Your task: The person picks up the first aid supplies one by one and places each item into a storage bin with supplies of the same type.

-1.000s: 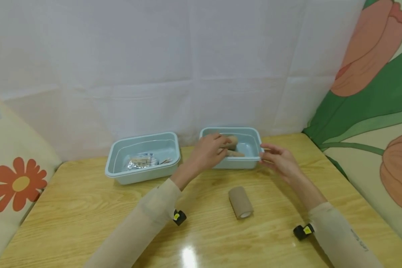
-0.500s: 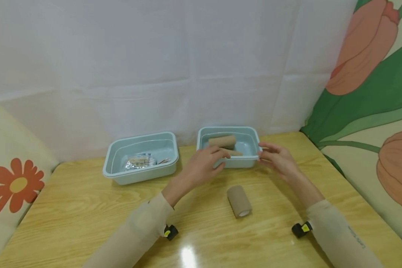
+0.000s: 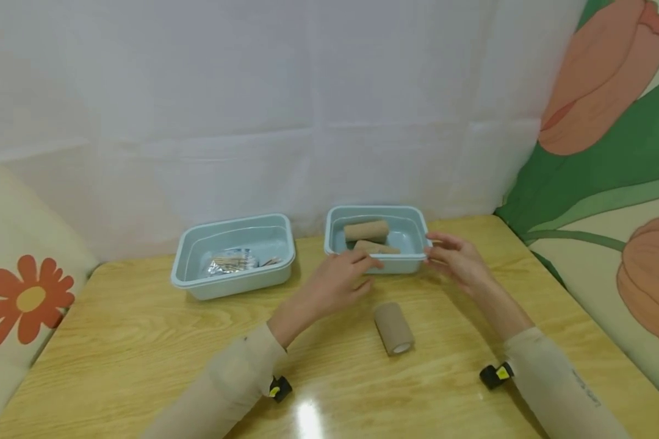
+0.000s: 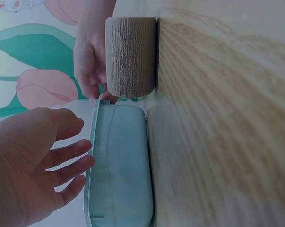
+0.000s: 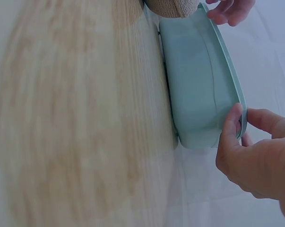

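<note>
My right hand (image 3: pixel 462 263) pinches the right end rim of a light blue plastic bin (image 3: pixel 392 264); in the right wrist view its thumb presses the outer wall. At that bin's front rim hovers my left hand (image 3: pixel 335 281), fingers loosely spread and holding nothing; the left wrist view shows its fingertips by the rim. Inside the bin lie a tan textured roll (image 3: pixel 367 231) and, nearer the front, a paler tan piece (image 3: pixel 378 247) partly hidden by the wall. A tan cohesive bandage roll (image 3: pixel 393 329) lies on its side on the table in front.
Left of this bin stands a second light blue bin (image 3: pixel 255 281) with a clear packet of cotton swabs (image 3: pixel 233 262) and some loose sticks. The wooden table (image 3: pixel 143 360) backs onto a white cloth (image 3: pixel 198 122). A flowered panel (image 3: pixel 626 183) borders the right side.
My left hand has drawn back from inside the right bin to its front rim, uncovering the tan roll and the paler piece. My right hand stays at the bin's end.
</note>
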`<state>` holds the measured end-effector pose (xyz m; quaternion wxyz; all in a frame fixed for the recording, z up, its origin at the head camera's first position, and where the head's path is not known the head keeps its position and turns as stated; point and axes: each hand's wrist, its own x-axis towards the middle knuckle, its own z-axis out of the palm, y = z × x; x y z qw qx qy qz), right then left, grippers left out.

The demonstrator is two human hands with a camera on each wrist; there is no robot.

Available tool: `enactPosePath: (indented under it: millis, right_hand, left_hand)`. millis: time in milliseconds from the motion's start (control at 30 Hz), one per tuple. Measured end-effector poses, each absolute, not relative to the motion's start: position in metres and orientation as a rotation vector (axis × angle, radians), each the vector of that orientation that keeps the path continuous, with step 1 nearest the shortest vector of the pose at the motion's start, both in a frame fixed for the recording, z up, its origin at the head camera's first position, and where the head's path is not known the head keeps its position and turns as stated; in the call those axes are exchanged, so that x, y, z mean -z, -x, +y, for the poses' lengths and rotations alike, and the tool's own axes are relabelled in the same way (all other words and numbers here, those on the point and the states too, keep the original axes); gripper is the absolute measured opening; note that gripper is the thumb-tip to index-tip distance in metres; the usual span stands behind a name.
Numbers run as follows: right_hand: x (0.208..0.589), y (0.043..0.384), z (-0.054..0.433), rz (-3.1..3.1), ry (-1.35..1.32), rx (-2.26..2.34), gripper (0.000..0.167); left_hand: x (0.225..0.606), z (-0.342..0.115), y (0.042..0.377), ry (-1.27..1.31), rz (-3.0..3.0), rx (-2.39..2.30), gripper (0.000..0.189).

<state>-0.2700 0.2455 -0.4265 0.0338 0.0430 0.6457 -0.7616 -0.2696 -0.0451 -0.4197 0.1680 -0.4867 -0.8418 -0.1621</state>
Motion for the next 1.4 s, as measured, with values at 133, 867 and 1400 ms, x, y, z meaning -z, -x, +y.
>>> enactPosePath:
  millis: [133, 867, 1400]
  right_hand:
    - [0.426, 0.268, 0.246, 1.985, -0.138, 2.346, 0.053]
    - [0.422, 0.264, 0.245, 1.999, -0.098, 2.323, 0.055]
    - [0.421, 0.265, 0.245, 2.003, -0.111, 2.309, 0.056]
  left_hand:
    - [0.421, -0.043, 0.266, 1.427, -2.408, 0.486, 0.029]
    - [0.43, -0.039, 0.241, 1.917, -2.654, 0.519, 0.08]
    - [0.439, -0.032, 0.236, 1.855, -2.619, 0.364, 0.052]
